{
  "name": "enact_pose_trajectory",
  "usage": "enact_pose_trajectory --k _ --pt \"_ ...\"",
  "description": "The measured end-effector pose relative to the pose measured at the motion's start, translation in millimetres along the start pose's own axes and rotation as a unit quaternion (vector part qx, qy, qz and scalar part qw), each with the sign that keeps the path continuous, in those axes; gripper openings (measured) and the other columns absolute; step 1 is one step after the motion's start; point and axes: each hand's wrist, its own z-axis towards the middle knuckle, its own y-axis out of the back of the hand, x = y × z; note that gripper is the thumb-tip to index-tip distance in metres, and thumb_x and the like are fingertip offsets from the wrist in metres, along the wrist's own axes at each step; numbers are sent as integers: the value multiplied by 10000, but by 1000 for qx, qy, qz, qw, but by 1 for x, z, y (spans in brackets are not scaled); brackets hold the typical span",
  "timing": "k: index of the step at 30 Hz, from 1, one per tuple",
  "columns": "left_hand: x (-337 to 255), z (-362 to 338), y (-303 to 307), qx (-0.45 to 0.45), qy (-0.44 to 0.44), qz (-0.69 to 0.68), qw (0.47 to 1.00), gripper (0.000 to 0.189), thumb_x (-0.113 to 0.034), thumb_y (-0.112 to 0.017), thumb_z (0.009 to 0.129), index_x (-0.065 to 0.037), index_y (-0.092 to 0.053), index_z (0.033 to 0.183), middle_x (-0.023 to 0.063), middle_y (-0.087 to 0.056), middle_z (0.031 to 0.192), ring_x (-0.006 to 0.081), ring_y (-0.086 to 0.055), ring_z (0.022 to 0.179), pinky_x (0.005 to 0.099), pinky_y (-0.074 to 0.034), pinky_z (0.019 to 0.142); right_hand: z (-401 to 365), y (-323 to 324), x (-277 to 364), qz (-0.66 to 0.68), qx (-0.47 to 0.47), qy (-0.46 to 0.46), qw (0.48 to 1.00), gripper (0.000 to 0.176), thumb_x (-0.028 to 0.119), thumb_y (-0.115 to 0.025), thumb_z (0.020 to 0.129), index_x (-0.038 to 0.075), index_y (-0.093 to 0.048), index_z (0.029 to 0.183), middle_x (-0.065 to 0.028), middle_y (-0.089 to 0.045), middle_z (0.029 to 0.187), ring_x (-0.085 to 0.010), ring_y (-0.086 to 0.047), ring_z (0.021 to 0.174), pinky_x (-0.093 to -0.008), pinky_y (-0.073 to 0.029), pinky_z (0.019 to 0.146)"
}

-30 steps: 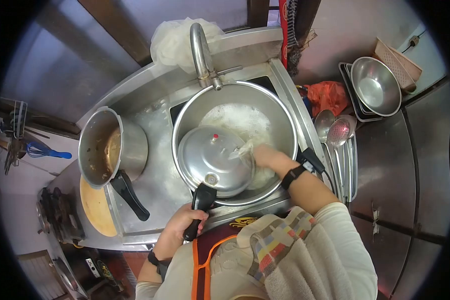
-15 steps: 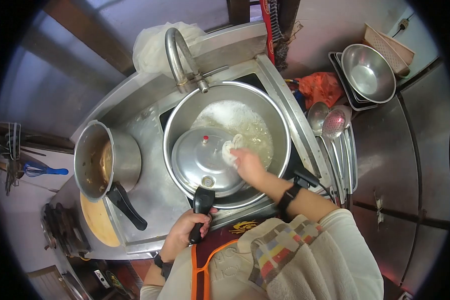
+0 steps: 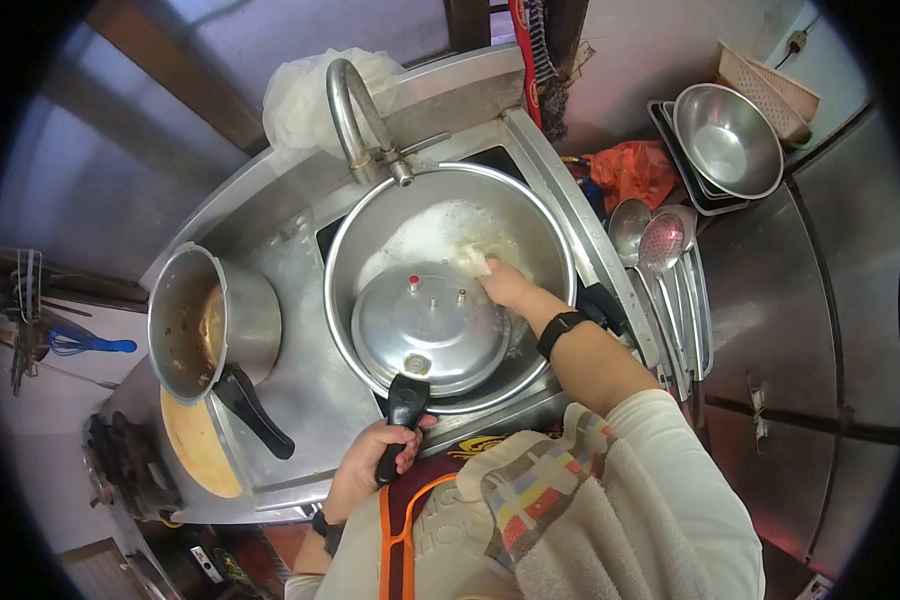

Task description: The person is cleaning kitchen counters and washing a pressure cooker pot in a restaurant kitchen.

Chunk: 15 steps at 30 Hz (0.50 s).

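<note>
Well — left hand (image 3: 382, 450) grips black handle (image 3: 407, 402) — domed metal lid (image 3: 440, 335).

Basin (image 3: 545, 235): floor hidden under lid (image 3: 430, 335) and suds (image 3: 435, 232). Inside it, cloth (image 3: 472, 262) partly behind right hand (image 3: 507, 285). Far left of it, dark items (image 3: 135, 465) too blurred to identify.

**A kitchen with a metal desk and cookware on both sides**

This is a kitchen; beyond the left hand (image 3: 395, 447), a curved faucet (image 3: 346, 115) reaches over a big round basin (image 3: 560, 222) at a metal desk (image 3: 310, 395); to that hand's left sit a deep pot (image 3: 258, 320) with a black handle and, farther off, a hanging blue whisk (image 3: 90, 345); right of the right hand (image 3: 507, 287) lie a ladle (image 3: 627, 230) and a skimmer (image 3: 662, 243), with a metal bowl (image 3: 727, 142) farther out; whether home or business, I cannot tell.
</note>
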Motion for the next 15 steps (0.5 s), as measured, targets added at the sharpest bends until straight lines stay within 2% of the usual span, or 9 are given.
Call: enact_pose_trajectory --k 1,4,7,10,13,15 --pt "-1 0 -2 -5 3 5 1000 459 -27 -546 694 109 -457 1123 69 -475 651 114 -460 420 234 -420 371 -7 9 11 77 120 -66 988 234 184 -549 788 28 -630 942 -217 -578 969 -355 -546 924 -404 -425 831" --pt "-4 -3 -7 -15 3 16 1000 460 -41 -549 700 113 -456 1123 63 -476 648 109 -460 424 226 -415 373 -51 29 47 -85 18 49 995 232 208 -501 801 20 -632 838 -223 -576 926 -391 -542 913 -432 -428 799" --pt "-3 -1 -6 -16 -5 23 1000 447 -62 -551 717 120 -452 1113 59 -475 621 111 -454 419 225 -405 381 -84 37 64 -72 70 111 989 198 194 -531 778 30 -631 827 -218 -578 934 -396 -542 872 -443 -426 771" --pt "-4 -1 -8 -12 0 22 1000 444 -57 -549 716 117 -452 1113 56 -468 605 112 -452 418 229 -407 382 -91 34 48 14 72 147 986 152 155 -556 755 30 -633 796 -211 -575 924 -389 -545 856 -444 -428 758" --pt "-4 -1 -12 -2 -3 27 1000 447 -53 -548 708 106 -462 1117 51 -470 606 106 -450 413 224 -406 380 -60 38 37 -15 131 97 987 134 129 -575 773 26 -635 833 -205 -566 870 -358 -535 873 -408 -427 766" --pt "-3 0 -9 3 -6 29 1000 457 -49 -547 694 91 -480 1124 50 -485 629 98 -456 408 216 -412 371 -35 37 33 -14 116 59 991 118 119 -592 758 29 -635 821 -197 -568 871 -352 -539 869 -396 -431 764"
